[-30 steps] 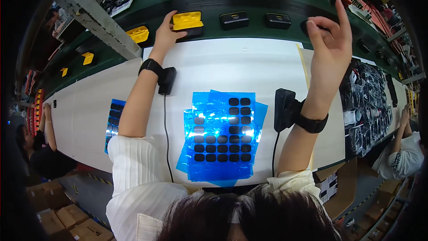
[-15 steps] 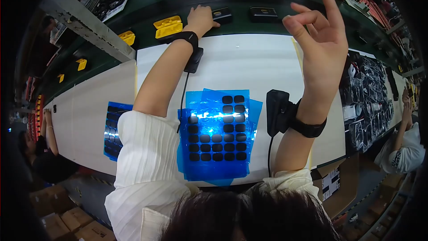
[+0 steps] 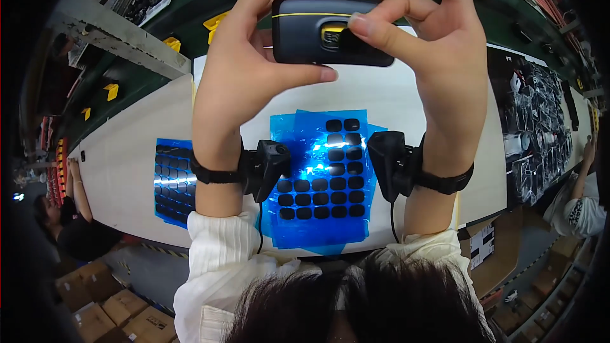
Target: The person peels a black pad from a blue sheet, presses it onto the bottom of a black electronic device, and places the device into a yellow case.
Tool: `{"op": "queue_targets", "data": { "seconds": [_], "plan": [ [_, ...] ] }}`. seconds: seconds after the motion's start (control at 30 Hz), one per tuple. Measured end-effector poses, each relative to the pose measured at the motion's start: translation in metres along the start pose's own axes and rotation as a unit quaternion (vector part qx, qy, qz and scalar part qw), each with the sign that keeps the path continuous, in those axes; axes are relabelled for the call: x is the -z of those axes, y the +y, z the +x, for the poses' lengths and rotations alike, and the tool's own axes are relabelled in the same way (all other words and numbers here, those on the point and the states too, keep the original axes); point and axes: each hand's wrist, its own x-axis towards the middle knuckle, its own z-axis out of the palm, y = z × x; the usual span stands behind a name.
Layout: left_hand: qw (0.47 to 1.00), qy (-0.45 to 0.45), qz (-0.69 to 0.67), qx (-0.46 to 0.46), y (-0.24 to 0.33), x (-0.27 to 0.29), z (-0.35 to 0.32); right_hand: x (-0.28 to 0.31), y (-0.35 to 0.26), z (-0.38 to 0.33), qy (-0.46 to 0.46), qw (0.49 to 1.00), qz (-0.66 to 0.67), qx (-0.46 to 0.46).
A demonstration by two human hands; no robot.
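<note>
My left hand [image 3: 232, 57] grips the left end of a black case [image 3: 302, 33] with rounded corners, thumb below and fingers above. A thin yellow line runs along the case, and a recessed window [image 3: 333, 27] shows yellow inside. My right hand [image 3: 438, 44] is at the case's right part, its thumb and index finger closed by the window and the other fingers raised. At its thumb tip is a small dark rounded pad [image 3: 353, 44], held over the window's right side. Below lies a blue film sheet [image 3: 321, 232] with rows of black rounded pads [image 3: 320, 199].
A second blue sheet of black pads [image 3: 173, 174] lies left on the white table [image 3: 127, 146]. Yellow open cases [image 3: 112, 92] stand on the green belt [image 3: 143, 82] behind. Clear-wrapped dark items [image 3: 530, 121] are piled at right. Other people [image 3: 79, 225] sit at both sides.
My left hand has come back from the green belt with a black case, now raised before me. My right hand has moved slightly left, bringing its thumb against the case.
</note>
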Motion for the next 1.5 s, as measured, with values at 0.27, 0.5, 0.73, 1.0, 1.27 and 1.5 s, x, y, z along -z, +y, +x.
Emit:
{"op": "queue_targets", "data": {
  "seconds": [0.27,0.5,0.73,1.0,1.27,1.5],
  "plan": [
    [0.999,-0.004,0.035,-0.001,0.007,0.002,-0.007,-0.008,-0.001,-0.006,0.059,0.993,-0.034,-0.100],
    [0.987,0.025,-0.044,0.153,0.029,-0.002,-0.002,-0.020,-0.009,-0.006,0.106,0.976,-0.073,-0.174],
    [0.984,0.031,-0.035,0.173,0.033,-0.003,-0.003,-0.028,-0.014,-0.001,0.149,0.952,-0.112,-0.243],
    [0.995,0.067,0.046,0.053,0.033,-0.006,-0.012,-0.058,-0.030,0.009,0.190,0.919,-0.153,-0.308],
    [0.994,0.070,0.084,-0.032,0.029,-0.005,-0.015,-0.032,-0.047,0.032,0.293,0.803,-0.076,-0.513],
    [0.998,0.068,0.006,-0.004,0.024,-0.006,-0.015,-0.043,-0.049,0.029,0.211,0.826,-0.161,-0.498]
  ]
}}
